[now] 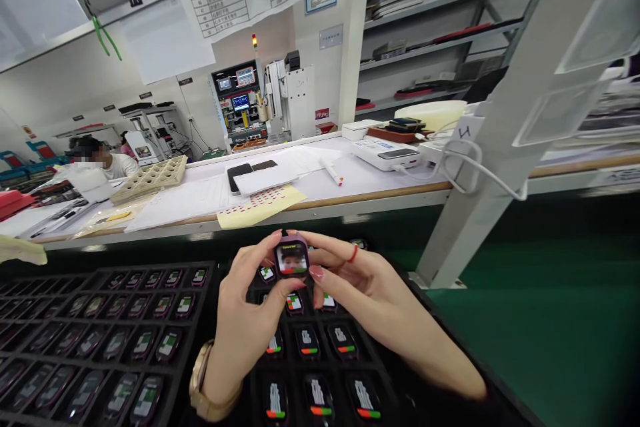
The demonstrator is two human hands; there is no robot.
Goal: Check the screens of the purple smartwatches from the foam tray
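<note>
A small smartwatch (292,256) with a purple case and a lit screen is held up over the trays. My left hand (249,307) pinches its left side between thumb and fingers. On its right side, my right hand (357,287) grips it with thumb and fingertips. The lit screen carries a picture with a red and green strip along its bottom. Below my hands, a black tray (295,383) holds rows of similar watches with lit screens. A second black tray (173,373) lies to the left, with more watches in its compartments.
Behind the trays runs a shelf (205,203) with papers, a yellow sheet (263,205), a phone (240,177) and a white device (385,155). A metal post (467,207) with a looped white cable stands at right. A person (100,160) sits at the far left.
</note>
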